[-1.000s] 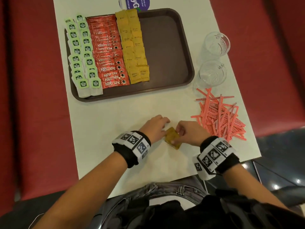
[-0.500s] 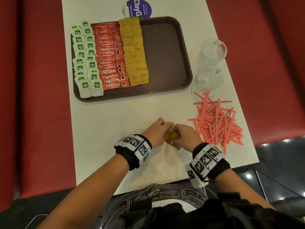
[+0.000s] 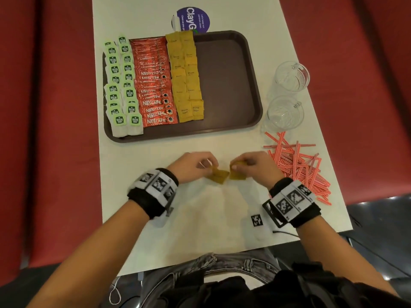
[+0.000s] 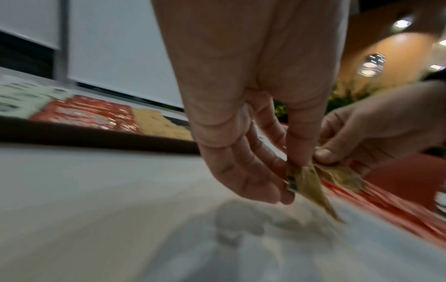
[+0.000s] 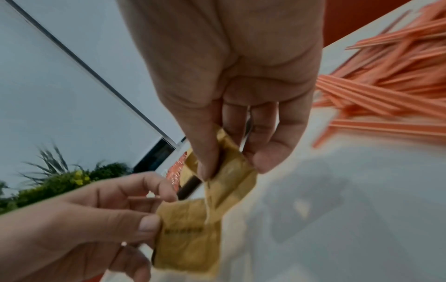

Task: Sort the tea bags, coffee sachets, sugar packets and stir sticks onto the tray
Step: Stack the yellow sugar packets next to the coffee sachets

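My left hand (image 3: 200,166) pinches one brown sugar packet (image 3: 219,176) just above the white table, in front of the tray. My right hand (image 3: 246,166) pinches a second brown sugar packet (image 3: 236,173) beside it, and the two packets overlap at their inner corners. The right wrist view shows both packets (image 5: 190,232) held between thumb and fingers (image 5: 205,164). On the brown tray (image 3: 224,85) lie rows of green tea bags (image 3: 122,85), red coffee sachets (image 3: 153,83) and brown sugar packets (image 3: 185,78). The red striped stir sticks (image 3: 300,165) lie in a loose pile on the table at the right.
Two clear glass cups (image 3: 289,78) (image 3: 282,115) stand right of the tray, above the stir sticks. A round purple sticker (image 3: 192,20) sits behind the tray. Red bench seats (image 3: 44,130) flank the narrow table. The tray's right half is bare.
The hands, close together over a single clump of packets, have drawn slightly apart, each now holding its own sugar packet. The camera view has shifted a little.
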The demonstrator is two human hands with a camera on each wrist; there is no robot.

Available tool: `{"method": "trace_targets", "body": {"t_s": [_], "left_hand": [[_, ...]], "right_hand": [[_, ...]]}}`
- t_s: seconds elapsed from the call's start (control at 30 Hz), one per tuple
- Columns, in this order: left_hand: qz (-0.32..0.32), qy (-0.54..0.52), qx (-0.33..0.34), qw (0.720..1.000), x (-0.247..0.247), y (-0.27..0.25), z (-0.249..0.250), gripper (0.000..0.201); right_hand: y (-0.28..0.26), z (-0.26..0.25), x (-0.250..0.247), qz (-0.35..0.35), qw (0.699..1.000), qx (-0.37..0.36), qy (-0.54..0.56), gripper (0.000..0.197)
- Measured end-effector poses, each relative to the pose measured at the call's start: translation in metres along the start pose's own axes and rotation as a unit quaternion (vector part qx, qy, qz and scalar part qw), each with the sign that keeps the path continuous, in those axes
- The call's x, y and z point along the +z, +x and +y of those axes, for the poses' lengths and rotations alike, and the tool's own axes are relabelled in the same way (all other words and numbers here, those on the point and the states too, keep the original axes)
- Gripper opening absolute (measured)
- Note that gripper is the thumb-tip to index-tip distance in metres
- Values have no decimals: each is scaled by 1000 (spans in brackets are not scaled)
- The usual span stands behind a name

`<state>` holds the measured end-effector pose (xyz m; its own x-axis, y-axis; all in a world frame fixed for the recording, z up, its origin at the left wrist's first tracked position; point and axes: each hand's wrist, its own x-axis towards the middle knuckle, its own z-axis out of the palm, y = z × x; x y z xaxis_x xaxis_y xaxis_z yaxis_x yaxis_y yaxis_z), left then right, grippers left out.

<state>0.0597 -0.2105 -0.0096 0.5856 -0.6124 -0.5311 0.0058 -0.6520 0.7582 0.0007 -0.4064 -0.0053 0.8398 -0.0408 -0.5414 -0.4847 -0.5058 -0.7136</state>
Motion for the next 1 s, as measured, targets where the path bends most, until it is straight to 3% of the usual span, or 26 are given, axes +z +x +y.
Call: {"method": "trace_targets", "body": {"t_s": [0.2, 0.4, 0.57, 0.77, 0.87, 1.0], "left_hand": [[77, -100, -18, 992, -87, 12, 1, 29], [78, -63, -16, 995, -122, 24, 4, 32], [117, -12, 11, 993, -129, 34, -1, 24], [307, -109, 100, 940, -108, 29, -17, 34], [300, -117, 105, 941, -96, 33, -26, 30], [268, -168, 40, 948, -91, 36, -25, 30]], "right_hand": [[66, -57, -15, 33, 997, -73, -1, 21], [113, -87, -8, -5, 998, -51, 20, 20], [128, -98, -6, -48, 999, -23, 1, 20], [123, -97, -11, -79, 989, 35, 123, 13], [119, -99, -8, -106, 975, 41, 190, 9], [118, -105, -6, -115, 965, 35, 231, 11]]}}
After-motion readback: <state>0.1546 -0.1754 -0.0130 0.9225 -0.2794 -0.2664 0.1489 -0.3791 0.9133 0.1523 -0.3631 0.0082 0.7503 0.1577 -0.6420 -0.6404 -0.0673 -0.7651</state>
